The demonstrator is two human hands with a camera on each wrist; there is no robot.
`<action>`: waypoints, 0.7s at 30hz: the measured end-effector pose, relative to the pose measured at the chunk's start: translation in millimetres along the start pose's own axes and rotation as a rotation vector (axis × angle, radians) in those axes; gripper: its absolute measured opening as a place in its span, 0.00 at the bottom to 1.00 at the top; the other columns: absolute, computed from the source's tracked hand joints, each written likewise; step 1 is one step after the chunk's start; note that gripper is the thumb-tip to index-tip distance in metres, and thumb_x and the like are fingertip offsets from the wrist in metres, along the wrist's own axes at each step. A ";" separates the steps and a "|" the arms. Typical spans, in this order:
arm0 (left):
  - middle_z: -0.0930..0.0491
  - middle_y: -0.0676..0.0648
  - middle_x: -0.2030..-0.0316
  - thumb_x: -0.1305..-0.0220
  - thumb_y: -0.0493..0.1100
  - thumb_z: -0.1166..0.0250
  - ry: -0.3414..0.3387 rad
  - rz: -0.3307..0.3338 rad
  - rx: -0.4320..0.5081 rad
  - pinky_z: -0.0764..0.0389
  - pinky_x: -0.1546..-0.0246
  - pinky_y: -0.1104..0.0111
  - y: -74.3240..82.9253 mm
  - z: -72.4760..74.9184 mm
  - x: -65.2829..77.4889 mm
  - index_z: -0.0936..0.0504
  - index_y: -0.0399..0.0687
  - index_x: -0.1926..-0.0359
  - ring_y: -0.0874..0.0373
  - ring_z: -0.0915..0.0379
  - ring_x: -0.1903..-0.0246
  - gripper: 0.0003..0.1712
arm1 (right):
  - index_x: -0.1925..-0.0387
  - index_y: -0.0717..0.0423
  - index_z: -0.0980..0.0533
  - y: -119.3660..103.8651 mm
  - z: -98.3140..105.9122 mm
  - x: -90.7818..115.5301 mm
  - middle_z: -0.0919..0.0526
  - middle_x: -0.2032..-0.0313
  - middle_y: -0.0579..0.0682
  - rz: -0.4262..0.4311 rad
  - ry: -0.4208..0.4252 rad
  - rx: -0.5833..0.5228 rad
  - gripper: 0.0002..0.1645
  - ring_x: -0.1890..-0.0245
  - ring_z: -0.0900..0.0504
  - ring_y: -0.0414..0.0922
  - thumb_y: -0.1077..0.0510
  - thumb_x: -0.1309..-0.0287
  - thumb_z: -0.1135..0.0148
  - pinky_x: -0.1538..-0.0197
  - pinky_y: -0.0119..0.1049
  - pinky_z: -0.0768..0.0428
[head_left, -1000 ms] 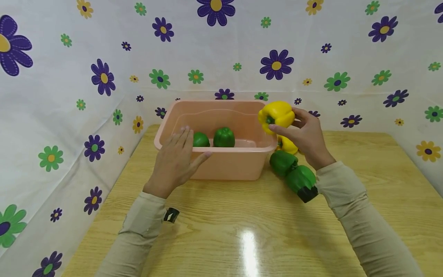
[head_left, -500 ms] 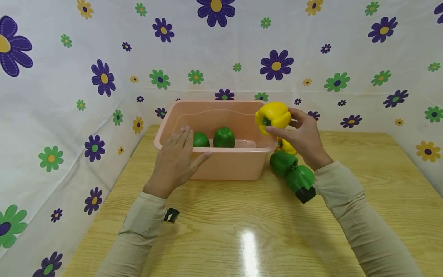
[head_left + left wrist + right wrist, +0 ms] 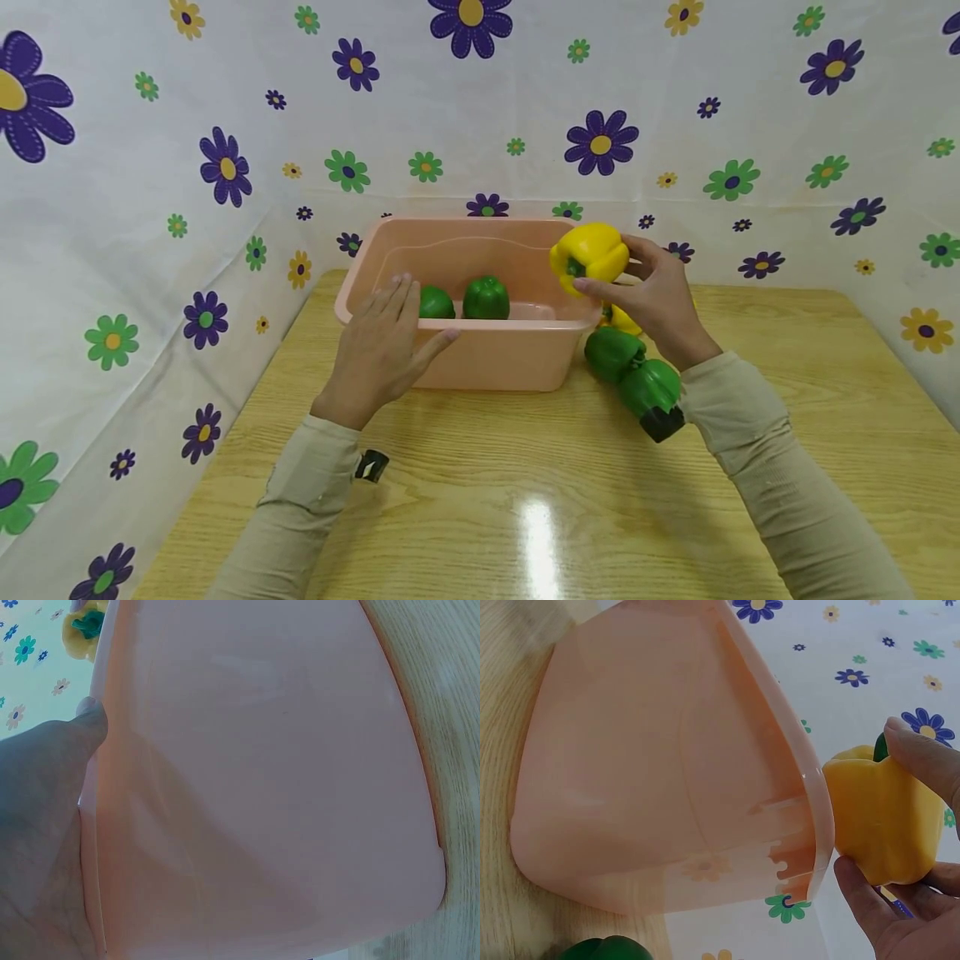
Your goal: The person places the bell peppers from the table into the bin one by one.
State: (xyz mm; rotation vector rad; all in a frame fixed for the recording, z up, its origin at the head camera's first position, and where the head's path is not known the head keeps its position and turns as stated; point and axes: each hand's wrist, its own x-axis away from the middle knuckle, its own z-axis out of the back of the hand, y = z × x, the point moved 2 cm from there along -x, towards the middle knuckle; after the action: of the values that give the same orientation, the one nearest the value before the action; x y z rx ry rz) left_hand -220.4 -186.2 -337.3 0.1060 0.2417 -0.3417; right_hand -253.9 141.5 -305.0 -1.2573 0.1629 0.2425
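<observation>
A yellow bell pepper (image 3: 590,252) is held by my right hand (image 3: 660,296), thumb on one side and fingers on the other. It is over the right end of a pink plastic tub (image 3: 487,358), its green stem toward the tub. In the right wrist view the pepper (image 3: 885,817) appears close beside the tub's rim (image 3: 821,817). My left hand (image 3: 378,350) rests on the tub's front left rim, fingers straight and reaching over the inside. Two green bell peppers, one round (image 3: 486,298) and one partly hidden by my left hand (image 3: 436,303), lie in the tub.
Outside the tub's right end are two green bell peppers, the nearer (image 3: 651,387) and the farther (image 3: 613,352). Another yellow pepper (image 3: 625,320) lies behind them, partly covered by my right hand. All stand on a wooden table (image 3: 465,500) before a flowered cloth (image 3: 450,108).
My right hand has moved the yellow bell pepper slightly left, farther over the tub, and a little down. My left hand has stayed on the rim.
</observation>
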 end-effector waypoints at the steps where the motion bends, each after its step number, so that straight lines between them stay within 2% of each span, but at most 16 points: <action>1: 0.48 0.32 0.24 0.27 0.71 0.52 0.000 -0.001 -0.001 0.53 0.23 0.51 0.0 0.3 -0.2 0.47 0.28 0.24 0.40 0.54 0.23 0.54 | 0.27 0.54 0.33 -0.2 0.0 0.0 0.26 0.36 0.50 -0.001 -0.002 0.001 0.48 0.40 0.22 0.49 0.48 0.46 0.22 0.46 0.40 0.16; 10: 0.48 0.32 0.24 0.27 0.71 0.51 -0.004 0.002 0.006 0.53 0.23 0.51 0.4 1.9 -0.3 0.47 0.28 0.24 0.40 0.55 0.23 0.54 | 0.27 0.54 0.34 0.4 0.7 0.0 0.25 0.35 0.51 -0.005 -0.005 0.000 0.48 0.41 0.22 0.50 0.49 0.46 0.22 0.49 0.37 0.15; 21: 0.49 0.32 0.23 0.27 0.71 0.52 -0.019 0.011 0.004 0.54 0.23 0.50 0.9 2.6 -0.5 0.47 0.28 0.24 0.40 0.56 0.23 0.54 | 0.26 0.56 0.36 -3.2 0.3 3.2 0.27 0.34 0.53 -0.008 -0.026 0.009 0.50 0.38 0.25 0.52 0.50 0.45 0.22 0.47 0.34 0.16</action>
State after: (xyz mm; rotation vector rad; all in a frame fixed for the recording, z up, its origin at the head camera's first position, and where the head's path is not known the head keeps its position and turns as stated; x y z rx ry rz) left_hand -220.0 -185.6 -334.5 0.1082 0.2213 -0.3323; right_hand -250.1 141.2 -302.8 -1.2454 0.1368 0.2510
